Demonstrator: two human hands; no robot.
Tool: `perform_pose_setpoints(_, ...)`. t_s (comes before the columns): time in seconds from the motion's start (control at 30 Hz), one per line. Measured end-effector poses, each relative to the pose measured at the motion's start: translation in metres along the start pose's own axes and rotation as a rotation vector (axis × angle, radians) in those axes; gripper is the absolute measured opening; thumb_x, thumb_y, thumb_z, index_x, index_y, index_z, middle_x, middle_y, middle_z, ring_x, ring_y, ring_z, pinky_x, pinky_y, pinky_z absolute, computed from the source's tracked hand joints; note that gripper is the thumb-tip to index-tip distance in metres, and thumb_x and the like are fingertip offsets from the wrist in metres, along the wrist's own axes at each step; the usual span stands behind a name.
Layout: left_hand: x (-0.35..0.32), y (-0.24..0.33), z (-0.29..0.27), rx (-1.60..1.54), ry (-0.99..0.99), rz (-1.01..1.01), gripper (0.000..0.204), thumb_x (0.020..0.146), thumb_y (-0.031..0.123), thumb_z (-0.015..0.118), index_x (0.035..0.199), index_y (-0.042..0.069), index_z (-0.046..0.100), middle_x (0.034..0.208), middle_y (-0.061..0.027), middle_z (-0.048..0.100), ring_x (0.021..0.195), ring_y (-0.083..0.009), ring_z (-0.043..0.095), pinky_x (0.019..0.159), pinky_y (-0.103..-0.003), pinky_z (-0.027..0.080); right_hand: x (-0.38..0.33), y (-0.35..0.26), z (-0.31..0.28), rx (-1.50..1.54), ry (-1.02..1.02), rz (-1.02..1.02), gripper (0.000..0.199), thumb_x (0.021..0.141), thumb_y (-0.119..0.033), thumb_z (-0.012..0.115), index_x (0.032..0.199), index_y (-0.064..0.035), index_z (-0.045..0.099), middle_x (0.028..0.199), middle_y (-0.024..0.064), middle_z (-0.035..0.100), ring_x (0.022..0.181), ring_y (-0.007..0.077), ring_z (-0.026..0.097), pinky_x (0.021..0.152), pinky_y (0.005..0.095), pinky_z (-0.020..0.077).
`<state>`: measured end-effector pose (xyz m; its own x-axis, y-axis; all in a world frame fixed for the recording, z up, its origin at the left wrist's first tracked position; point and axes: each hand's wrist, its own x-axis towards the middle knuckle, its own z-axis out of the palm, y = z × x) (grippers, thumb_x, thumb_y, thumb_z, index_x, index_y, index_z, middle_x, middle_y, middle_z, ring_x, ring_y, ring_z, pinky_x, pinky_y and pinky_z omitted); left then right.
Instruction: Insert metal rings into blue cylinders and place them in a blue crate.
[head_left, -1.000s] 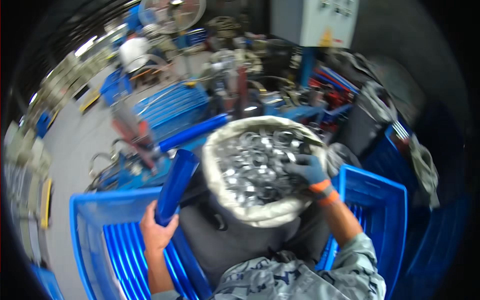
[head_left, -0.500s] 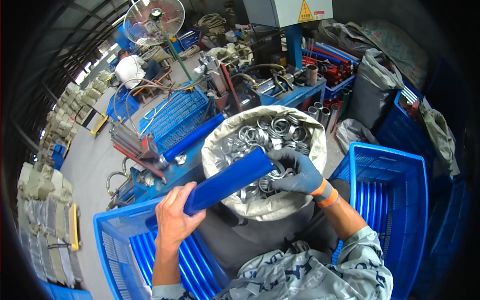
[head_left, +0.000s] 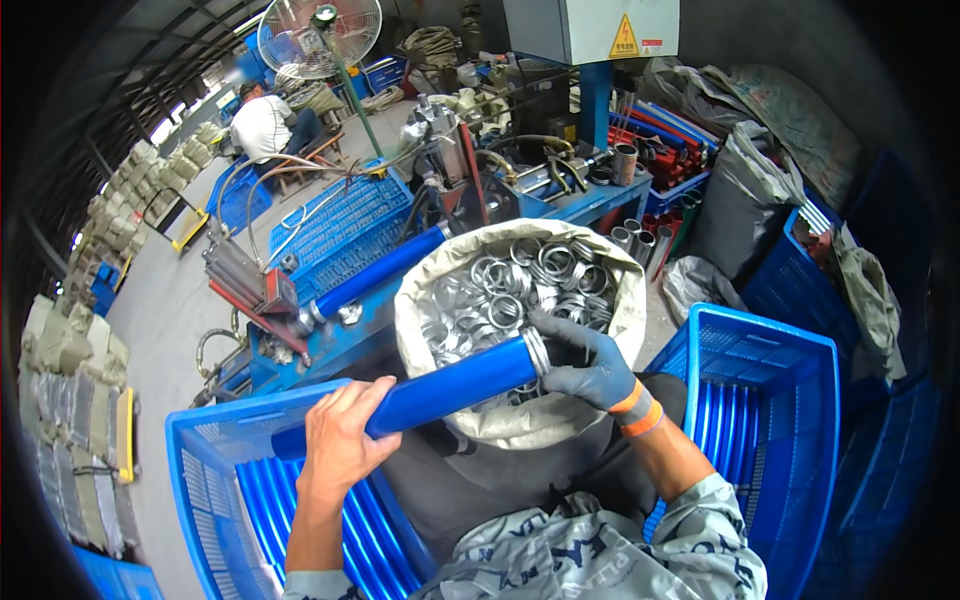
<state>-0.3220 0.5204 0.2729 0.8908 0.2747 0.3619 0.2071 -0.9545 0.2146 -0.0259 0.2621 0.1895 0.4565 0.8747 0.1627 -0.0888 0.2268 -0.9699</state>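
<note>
My bare left hand is wrapped around a blue tube, which slopes up to the right across my lap. On the tube's right end sits a silver metal ring. My right hand, in a grey-blue glove with an orange cuff, has its fingers and thumb curled about that ring at the tube's end. Beneath and beyond the tube stands a pale fabric sack with its rim rolled down, full of loose metal rings.
Blue crates holding blue tubes flank me, a left crate and a right crate. Ahead, a blue workbench carries clamping equipment and another blue tube. Farther off are a standing fan and a seated person.
A metal ring now shows seated on the tube's right end, where my gloved fingers were before. The tube has tipped lower at that end, and the view has shifted slightly.
</note>
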Motion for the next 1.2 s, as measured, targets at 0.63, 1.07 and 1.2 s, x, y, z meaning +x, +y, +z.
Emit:
perform_pose_setpoints(0.63, -0.040, -0.023, 0.040, -1.009, 0.625, -0.393, 0.084, 0.087, 0.036, 0.102, 0.150, -0.005, 0.063, 0.132, -0.0178, 0.077, 0.116, -0.0249, 0.075, 0.105, -0.041, 0.061, 0.039, -0.002, -0.061, -1.472, -0.640, -0.033, 0.029, 0.099, -0.039, 0.082, 0.121, -0.0209, 0.089, 0.145, 0.0078, 0.079, 0.142, 0.0351, 0.068, 0.128, 0.0568, 0.0405)
perform_pose_setpoints(1.07, -0.039, 0.035, 0.132, -1.773, 0.827, -0.599, 0.065, 0.115, 0.046, 0.074, 0.163, 0.006, 0.058, 0.152, -0.0201, 0.073, 0.135, -0.0337, 0.075, 0.108, -0.052, 0.066, 0.002, 0.009, -0.012, -0.520, -0.215, -0.148, 0.044, 0.086, -0.005, 0.100, 0.125, -0.0022, 0.081, 0.156, 0.0196, 0.072, 0.140, 0.0291, 0.071, 0.115, 0.0433, 0.0567)
perform_pose_setpoints(1.2, -0.036, 0.042, 0.139, -1.713, 0.757, -0.565, 0.058, 0.116, 0.044, 0.073, 0.158, 0.006, 0.063, 0.149, -0.0197, 0.075, 0.130, -0.0327, 0.078, 0.102, -0.048, 0.069, -0.015, 0.036, 0.004, 0.147, 0.022, -0.021, 0.119, 0.080, -0.004, 0.103, 0.181, -0.0067, 0.040, 0.161, 0.0194, 0.068, 0.148, 0.0285, 0.067, 0.126, 0.0444, 0.0534)
